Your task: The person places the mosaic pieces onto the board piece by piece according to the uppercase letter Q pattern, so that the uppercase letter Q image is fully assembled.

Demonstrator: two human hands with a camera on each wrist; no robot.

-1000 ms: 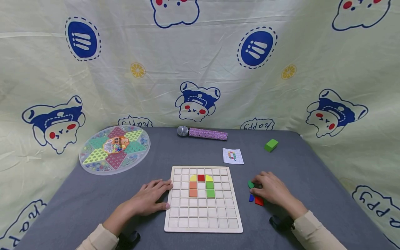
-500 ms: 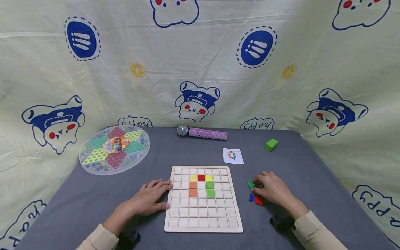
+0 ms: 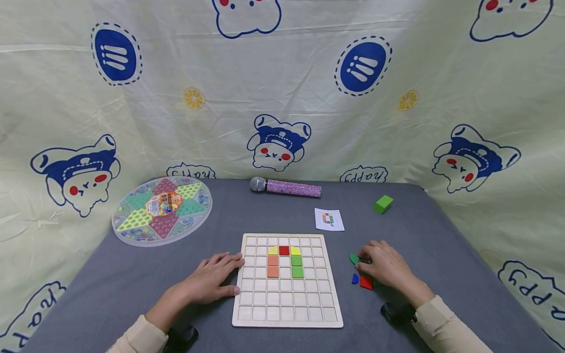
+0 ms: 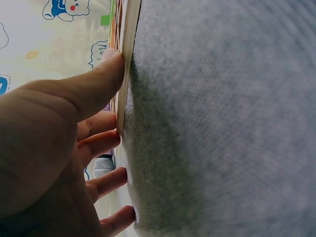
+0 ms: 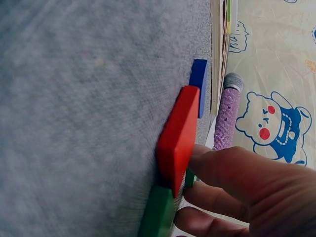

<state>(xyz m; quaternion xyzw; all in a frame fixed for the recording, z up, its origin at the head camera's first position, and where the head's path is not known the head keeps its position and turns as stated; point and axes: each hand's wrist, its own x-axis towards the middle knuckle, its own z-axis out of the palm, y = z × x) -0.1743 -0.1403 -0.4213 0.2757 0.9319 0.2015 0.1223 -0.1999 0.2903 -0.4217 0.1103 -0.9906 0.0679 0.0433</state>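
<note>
My left hand (image 3: 214, 279) lies with spread fingers against the left edge of a pale wooden grid board (image 3: 287, 299); its thumb and fingertips touch the rim. Yellow, red, orange and green tiles form an arch in the board's upper cells. To the right of the board, my right hand (image 3: 384, 264) pinches a small green rounded block (image 3: 354, 259) between thumb and fingers, which partly hide it. Below those fingers lie a red diamond-shaped block (image 3: 366, 282) and a small blue block (image 3: 355, 279). Another green block (image 5: 157, 212) shows beside the red one in the right wrist view.
A printed pattern card (image 3: 329, 220) lies behind the board, and a purple glittery microphone (image 3: 293, 189) lies farther back. A round Chinese checkers board (image 3: 163, 211) stands back left. At the back right is a green rectangular block (image 3: 383, 205). A patterned cloth (image 3: 282, 73) hangs behind the table.
The right hand's fingers have shifted slightly, and the green rounded block at their tips has turned a little. My left hand and the grid board stay where they were.
</note>
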